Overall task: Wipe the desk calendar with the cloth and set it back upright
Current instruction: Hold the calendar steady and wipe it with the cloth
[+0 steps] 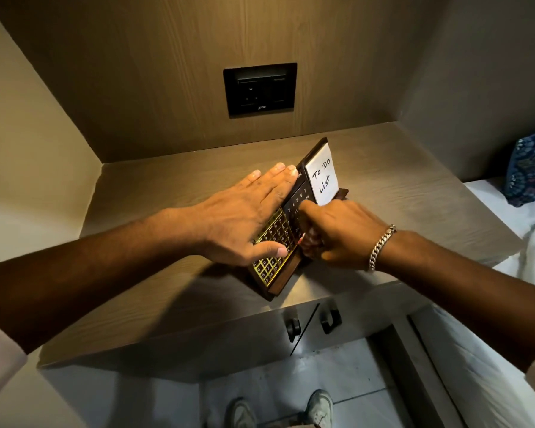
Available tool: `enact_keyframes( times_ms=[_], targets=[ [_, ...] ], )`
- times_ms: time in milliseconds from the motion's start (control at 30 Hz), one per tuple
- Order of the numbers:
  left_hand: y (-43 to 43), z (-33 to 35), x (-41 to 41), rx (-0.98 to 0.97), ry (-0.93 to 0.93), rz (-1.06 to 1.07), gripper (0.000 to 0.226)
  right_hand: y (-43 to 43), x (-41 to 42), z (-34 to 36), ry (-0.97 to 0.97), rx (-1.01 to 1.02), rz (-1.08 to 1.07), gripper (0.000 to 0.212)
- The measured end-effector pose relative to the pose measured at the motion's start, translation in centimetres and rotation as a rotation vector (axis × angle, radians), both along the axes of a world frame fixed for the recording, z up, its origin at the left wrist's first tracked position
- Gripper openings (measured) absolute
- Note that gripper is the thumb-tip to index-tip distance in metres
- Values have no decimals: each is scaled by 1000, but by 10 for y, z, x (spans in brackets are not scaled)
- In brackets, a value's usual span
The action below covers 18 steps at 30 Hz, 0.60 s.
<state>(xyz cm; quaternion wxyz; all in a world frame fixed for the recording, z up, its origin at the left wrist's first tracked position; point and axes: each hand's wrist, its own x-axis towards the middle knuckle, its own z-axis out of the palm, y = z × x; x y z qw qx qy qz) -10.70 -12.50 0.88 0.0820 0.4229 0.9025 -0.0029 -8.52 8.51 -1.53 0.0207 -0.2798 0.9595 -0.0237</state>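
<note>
- desk calendar (286,230) near the middle of the wooden surface (383,168), long axis running from about 7 o'clock to 1 o'clock, its near corner reaching toward the front edge.
- left hand (244,217) spread flat, palm down over the brass number grid, thumb hooked along the near side; probably there to pin the piece and stop it sliding or tipping.
- right hand (334,233) curled closed at the calendar's 3 o'clock side, pinching something small and reddish against the dark panel; cloth or not, cannot tell.
- white "to do list" note (323,174) upright at the 1 o'clock end, exposed and easy to knock loose.
- judged mid-task: wiping or bracing, not yet set back upright.
- open surface at 12 o'clock up to the back wall with the black socket plate (260,89), and more at 9 o'clock.
- front edge at 6 o'clock close under the near corner, drawer handles (329,319) below; safer to shift toward 12 o'clock than toward the edge.
</note>
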Motion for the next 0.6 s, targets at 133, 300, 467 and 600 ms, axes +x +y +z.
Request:
enact_keyframes(
  times_ms=[133,300,467,600],
  targets=[
    [1,1,-1,-22,2,-1,109,0,-7,2,13,36,-44,54],
    [5,2,-2,-41,-7,3,111,2,-12,5,51,12,-142,52],
    [3,0,-3,-23,-11,-14,112,-8,7,-6,-10,-113,-80,49],
    [7,3,-5,-16,-18,-18,115,0,-16,4,69,20,-204,51]
  ],
)
